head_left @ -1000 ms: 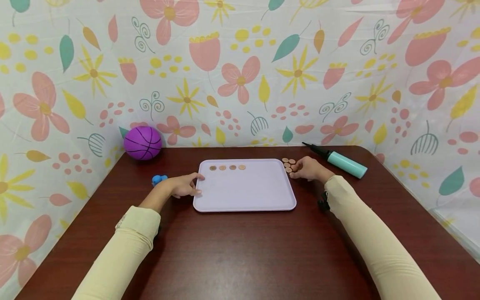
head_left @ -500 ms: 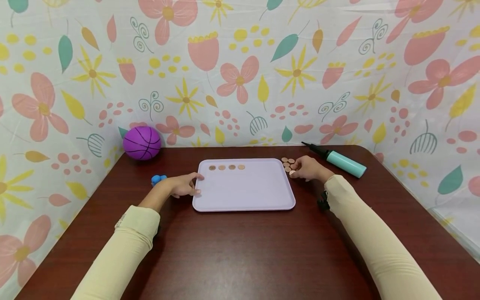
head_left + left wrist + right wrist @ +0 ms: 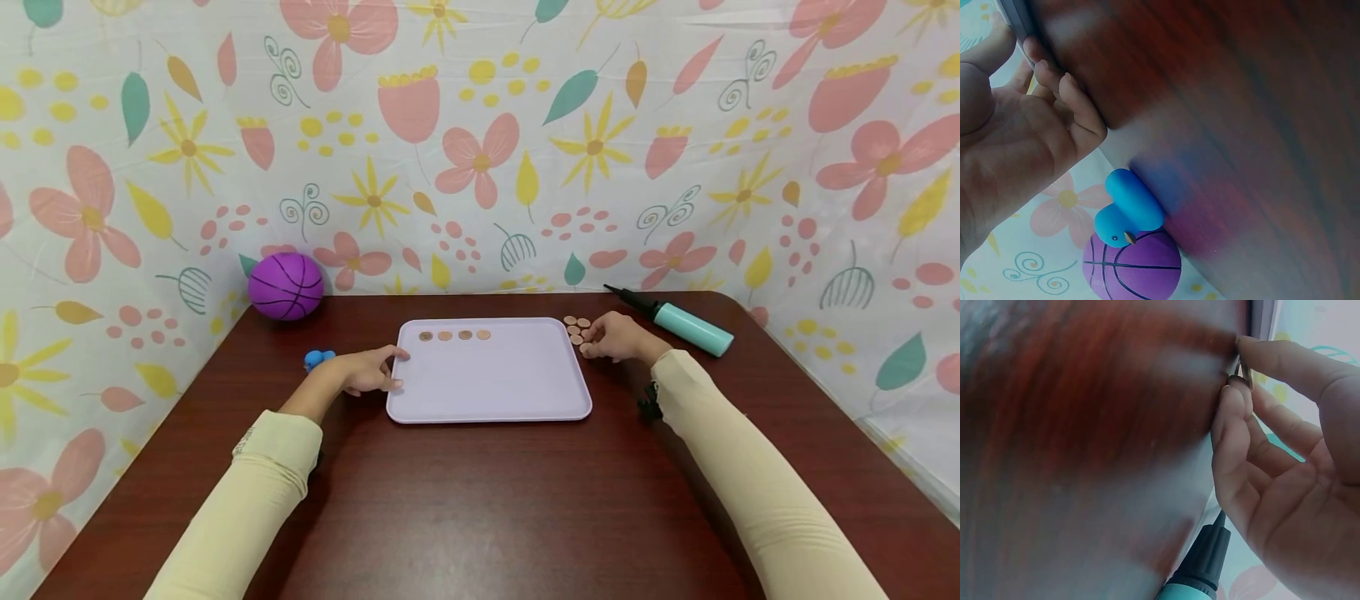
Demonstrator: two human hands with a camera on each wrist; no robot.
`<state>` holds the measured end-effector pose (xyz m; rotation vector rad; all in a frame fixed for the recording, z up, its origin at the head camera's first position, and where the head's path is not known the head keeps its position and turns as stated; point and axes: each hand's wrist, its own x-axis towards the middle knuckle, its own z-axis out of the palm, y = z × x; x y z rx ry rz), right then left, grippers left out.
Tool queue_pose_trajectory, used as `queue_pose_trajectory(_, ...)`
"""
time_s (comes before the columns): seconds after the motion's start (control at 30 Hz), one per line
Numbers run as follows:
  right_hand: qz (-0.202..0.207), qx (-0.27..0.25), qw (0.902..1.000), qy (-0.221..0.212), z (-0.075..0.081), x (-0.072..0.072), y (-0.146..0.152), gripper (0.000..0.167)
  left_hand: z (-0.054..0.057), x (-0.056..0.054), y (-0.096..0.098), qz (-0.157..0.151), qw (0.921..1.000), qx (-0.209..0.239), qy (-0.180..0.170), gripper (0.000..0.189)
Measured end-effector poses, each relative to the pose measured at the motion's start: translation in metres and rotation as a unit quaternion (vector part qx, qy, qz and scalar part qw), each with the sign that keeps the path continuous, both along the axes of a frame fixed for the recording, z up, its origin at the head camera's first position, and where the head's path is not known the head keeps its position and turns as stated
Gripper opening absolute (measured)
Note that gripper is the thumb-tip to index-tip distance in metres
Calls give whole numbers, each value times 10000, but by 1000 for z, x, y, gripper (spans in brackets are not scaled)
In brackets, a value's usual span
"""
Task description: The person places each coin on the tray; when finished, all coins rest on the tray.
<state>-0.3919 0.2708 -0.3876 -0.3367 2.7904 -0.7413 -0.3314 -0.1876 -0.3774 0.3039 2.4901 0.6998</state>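
Note:
In the head view a pale lilac tray (image 3: pixel 491 383) lies on the table, with a row of several copper-coloured coins (image 3: pixel 465 335) along its far left part. My left hand (image 3: pixel 365 371) grips the tray's left edge; in the left wrist view the thumb and fingers of that hand (image 3: pixel 1029 119) are at the tray's rim (image 3: pixel 1019 22). Beyond the tray's right edge, my right hand (image 3: pixel 618 337) is at a small cluster of loose coins (image 3: pixel 574 330). The right wrist view has a coin (image 3: pixel 1245 372) on edge, pinched between the thumb and fingertips of that hand (image 3: pixel 1291 444).
A blue toy duck (image 3: pixel 1132 209) stands left of the tray, close behind my left hand. The purple ball (image 3: pixel 286 286) sits at the table's back left corner. A teal hand pump (image 3: pixel 693 328) with a black nozzle lies behind my right hand. Flower-patterned cloth (image 3: pixel 480 208) hangs behind the table.
Little differs: the right fingertips stay at the coin nearest them, which tips slightly between frames. The left hand and the tray have not moved.

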Motion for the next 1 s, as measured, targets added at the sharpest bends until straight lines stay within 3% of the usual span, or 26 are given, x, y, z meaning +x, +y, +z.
queue_pose_trajectory(0.17,-19,102,9998,181,-1,0,0,28,-4,-1,1,17,10000,7,-33,60)
queue_pose_trajectory(0.33,-10,227,9976,654,-1,-1,0,26,-7,-3,1,17,10000,12,-59,60)
queue_pose_trajectory(0.63,-103,18,9936,1127,5,-4,-13,28,0,-2,-1,26,10000,-39,5,60)
queue_pose_trajectory(1.0,-79,-261,9938,1075,6,-5,-38,22,-3,-3,-1,33,10000,-31,-25,59)
